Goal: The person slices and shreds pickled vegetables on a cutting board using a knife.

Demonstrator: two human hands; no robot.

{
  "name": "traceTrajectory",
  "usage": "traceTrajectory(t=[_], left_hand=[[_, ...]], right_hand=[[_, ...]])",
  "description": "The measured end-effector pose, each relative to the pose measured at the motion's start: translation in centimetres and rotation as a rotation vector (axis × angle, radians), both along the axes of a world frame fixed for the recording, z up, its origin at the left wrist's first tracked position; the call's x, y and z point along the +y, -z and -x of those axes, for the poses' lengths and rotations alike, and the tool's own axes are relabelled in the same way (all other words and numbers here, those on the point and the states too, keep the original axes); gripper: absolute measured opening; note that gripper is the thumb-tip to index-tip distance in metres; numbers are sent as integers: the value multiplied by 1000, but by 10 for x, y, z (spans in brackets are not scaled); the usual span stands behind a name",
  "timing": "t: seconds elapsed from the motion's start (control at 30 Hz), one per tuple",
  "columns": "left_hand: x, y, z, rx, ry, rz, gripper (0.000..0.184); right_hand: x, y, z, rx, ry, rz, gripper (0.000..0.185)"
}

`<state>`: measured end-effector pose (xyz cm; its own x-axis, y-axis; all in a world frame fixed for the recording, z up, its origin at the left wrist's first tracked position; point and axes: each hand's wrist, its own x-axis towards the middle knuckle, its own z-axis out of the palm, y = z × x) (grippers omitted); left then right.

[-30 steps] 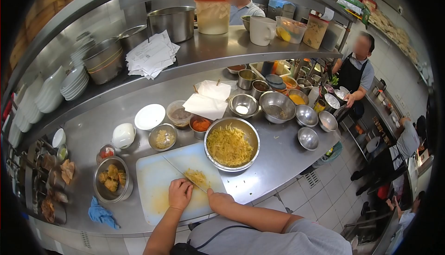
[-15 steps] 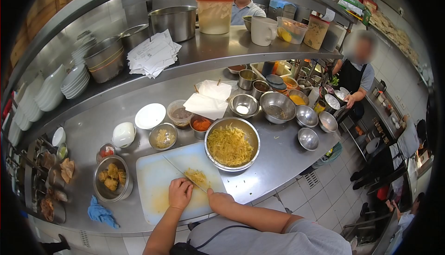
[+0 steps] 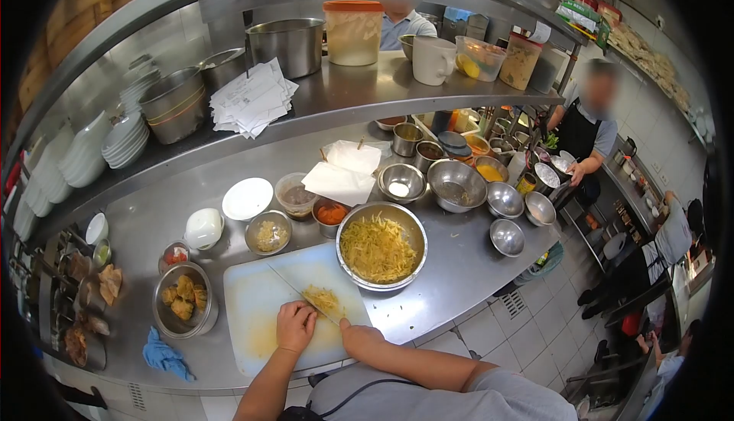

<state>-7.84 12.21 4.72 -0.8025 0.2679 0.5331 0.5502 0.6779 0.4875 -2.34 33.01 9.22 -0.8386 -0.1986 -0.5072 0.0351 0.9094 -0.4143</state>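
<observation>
Nothing I can read, faint print on paper slips (image 3: 252, 100) by the front edge of the shelf (image 3: 375, 92), blurred lettering on a green bag (image 3: 579, 14)

Pale tiled floor (image 3: 483, 331), steel shelf (image 3: 359, 88) above.

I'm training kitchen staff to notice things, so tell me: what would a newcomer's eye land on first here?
Probably the big steel bowl of yellowish shreds, at the far right corner of the pale cutting board. Next, likely the knife slanting across that board in the right hand, beside a smaller pile of shreds. The bright blue cloth left of the board stands out too.
</observation>
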Motion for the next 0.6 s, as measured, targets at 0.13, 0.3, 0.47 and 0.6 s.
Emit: traceTrajectory(t=[0.13,0.3,0.47,0.6], left_hand=[[1,-1,0,11,-21,5,12],[0,0,1,25,0,11,13],[1,-1,1,35,-1,14,13],[0,-1,0,60,-1,7,13]], right_hand=[[0,0,2,-5,-6,-9,25],[-1,-2,1,-10,-9,-2,26],[0,0,2,-17,-3,5,26],[-1,-3,2,-11,-29,-19,26]])
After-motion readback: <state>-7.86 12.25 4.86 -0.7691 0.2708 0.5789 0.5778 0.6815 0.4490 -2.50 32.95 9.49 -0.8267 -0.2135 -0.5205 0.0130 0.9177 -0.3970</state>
